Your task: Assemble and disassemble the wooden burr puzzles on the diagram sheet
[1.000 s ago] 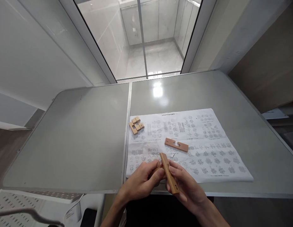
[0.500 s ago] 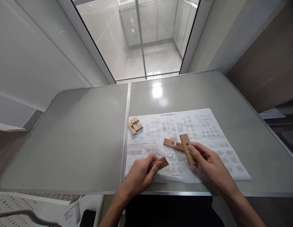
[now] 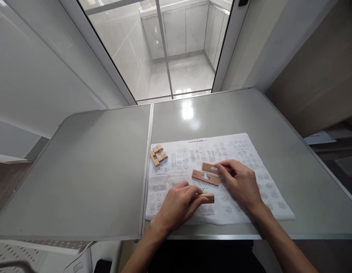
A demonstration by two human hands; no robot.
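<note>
Wrapped round one end of a wooden piece [image 3: 209, 198], my left hand [image 3: 181, 203] is near the sheet's front edge. My right hand [image 3: 241, 180] pinches the right end of a slotted wooden strip [image 3: 208, 167], which lies on or just above the printed sheet [image 3: 176, 176]. Just in front of that strip rests a reddish notched wooden strip [image 3: 206, 177], touched by neither hand. A small cluster of joined wooden blocks [image 3: 158, 155] sits at the sheet's back left corner.
The grey folding table [image 3: 107, 170] has a metal seam left of the sheet. Behind it is a glass door [image 3: 187, 49]. At the lower left are a white perforated surface [image 3: 19, 254] and a dark object [image 3: 103, 266].
My right hand has lowered its strip from a raised, steep pose to lie beside the reddish one. My left hand has moved right with its piece. The view has shifted slightly.
</note>
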